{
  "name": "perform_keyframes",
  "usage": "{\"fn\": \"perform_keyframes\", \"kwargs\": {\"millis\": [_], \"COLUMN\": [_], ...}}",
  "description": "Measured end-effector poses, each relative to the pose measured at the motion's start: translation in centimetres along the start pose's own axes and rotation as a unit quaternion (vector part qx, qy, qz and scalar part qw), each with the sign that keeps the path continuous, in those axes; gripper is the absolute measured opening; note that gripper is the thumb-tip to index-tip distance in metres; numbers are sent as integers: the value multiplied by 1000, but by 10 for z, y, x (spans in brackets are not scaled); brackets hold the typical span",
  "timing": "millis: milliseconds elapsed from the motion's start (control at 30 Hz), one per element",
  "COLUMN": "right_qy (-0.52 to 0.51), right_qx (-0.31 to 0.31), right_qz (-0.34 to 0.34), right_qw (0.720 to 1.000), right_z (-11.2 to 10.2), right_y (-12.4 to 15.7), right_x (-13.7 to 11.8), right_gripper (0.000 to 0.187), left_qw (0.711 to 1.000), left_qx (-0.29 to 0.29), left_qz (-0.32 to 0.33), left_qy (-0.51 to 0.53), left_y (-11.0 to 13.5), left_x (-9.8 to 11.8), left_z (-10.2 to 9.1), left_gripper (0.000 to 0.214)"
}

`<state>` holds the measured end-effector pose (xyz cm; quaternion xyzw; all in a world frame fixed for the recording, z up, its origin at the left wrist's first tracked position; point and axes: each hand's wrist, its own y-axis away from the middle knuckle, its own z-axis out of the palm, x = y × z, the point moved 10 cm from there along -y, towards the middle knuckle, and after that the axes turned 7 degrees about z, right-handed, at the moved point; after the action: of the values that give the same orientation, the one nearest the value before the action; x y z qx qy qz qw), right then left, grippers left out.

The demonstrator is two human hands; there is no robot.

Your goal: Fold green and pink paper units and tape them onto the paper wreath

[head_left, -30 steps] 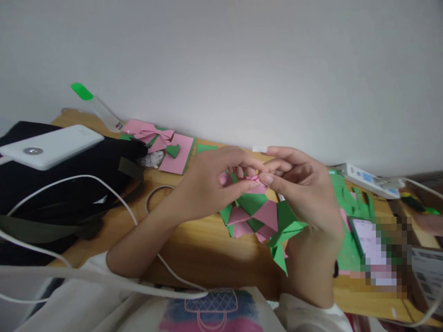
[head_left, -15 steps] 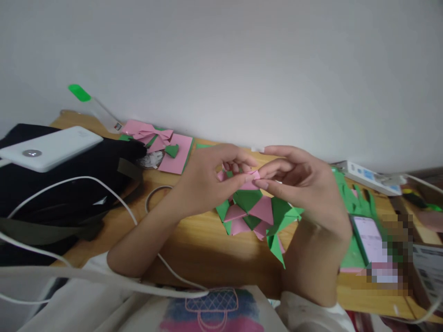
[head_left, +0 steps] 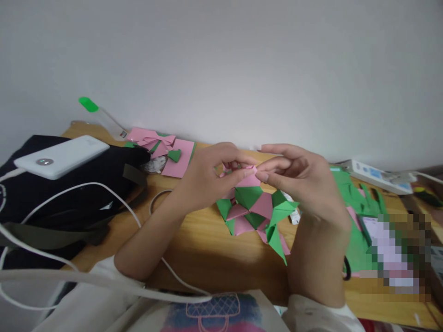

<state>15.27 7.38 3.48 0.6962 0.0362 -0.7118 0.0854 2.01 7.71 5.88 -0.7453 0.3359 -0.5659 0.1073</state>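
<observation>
A pink and green folded paper model (head_left: 256,210) is held up above the wooden desk (head_left: 200,249). My left hand (head_left: 211,177) pinches its top pink edge from the left with thumb and fingers closed. From the right, my right hand (head_left: 304,186) pinches the same top edge, fingertips almost meeting those of the left. A green pointed flap hangs down at the model's lower right.
A black bag (head_left: 69,193) with a white power bank (head_left: 62,156) and white cables lies at left. Pink and green paper pieces (head_left: 166,150) sit by the wall near a green-capped tube (head_left: 100,115). Green paper (head_left: 356,196), a white box (head_left: 377,175) and a blurred item lie right.
The view has shifted slightly, so the desk things sit lower and further right. Both hands keep pinching the model's top, which has turned a little and risen.
</observation>
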Motion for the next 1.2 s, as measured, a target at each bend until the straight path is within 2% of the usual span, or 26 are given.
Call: {"fn": "perform_keyframes", "kwargs": {"millis": [233, 367, 500, 700, 1000, 1200], "right_qy": [-22, -17, -8, -17, -1, 40], "right_qx": [9, 1, -11, -8, 4, 18], "right_qz": [17, 19, 25, 39, 26, 16], "right_qw": [1000, 1000, 1000, 999, 1000, 999], "right_z": [-6, -9, -10, -13, -12, -10], "right_y": [-2, -4, -6, -10, -12, -8], "right_x": [6, 8, 11, 15, 15, 9], "right_gripper": [29, 36, 43, 40, 37, 34], "left_qw": [999, 999, 998, 997, 997, 999], "left_qx": [10, 16, 6, -15, -51, -39], "left_qz": [-30, -43, -56, -75, -32, -25], "left_qy": [27, 18, -3, -22, -45, -28], "left_y": [-4, -6, -8, -11, -18, -19], "left_x": [-11, -12, -10, -11, -6, -8], "left_z": [3, 4, 8, 11, 12, 8], "left_gripper": [12, 8, 7, 9, 13, 9]}}
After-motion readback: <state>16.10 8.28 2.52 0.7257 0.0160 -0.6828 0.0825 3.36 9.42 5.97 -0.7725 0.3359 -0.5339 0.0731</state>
